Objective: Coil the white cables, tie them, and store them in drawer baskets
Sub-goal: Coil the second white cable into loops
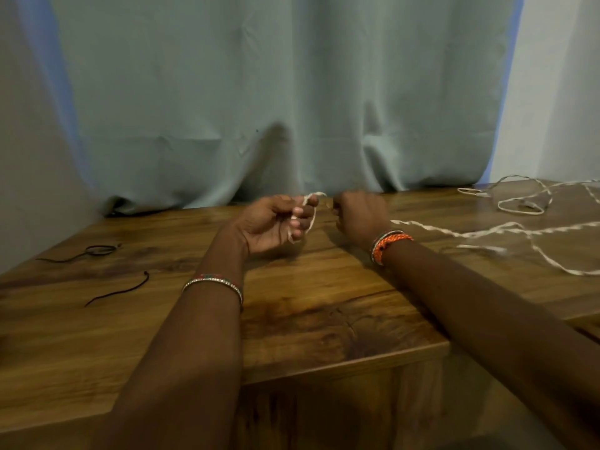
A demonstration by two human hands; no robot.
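A long white cable [493,232] trails in loose loops across the right half of the wooden table [308,326]. One end of it forms a small loop around the fingers of my left hand [276,222], which is palm up and closed on it near the back of the table. My right hand [360,216] is a fist just right of the left one, pinching the same cable where it leaves the loop. A second white cable [519,203] with a small inline piece lies tangled at the back right.
Two thin black ties [97,251] [120,292] lie on the table's left side. A grey-green curtain [292,92] hangs right behind the table's back edge. The table's front edge runs below my forearms. No drawer basket is in view.
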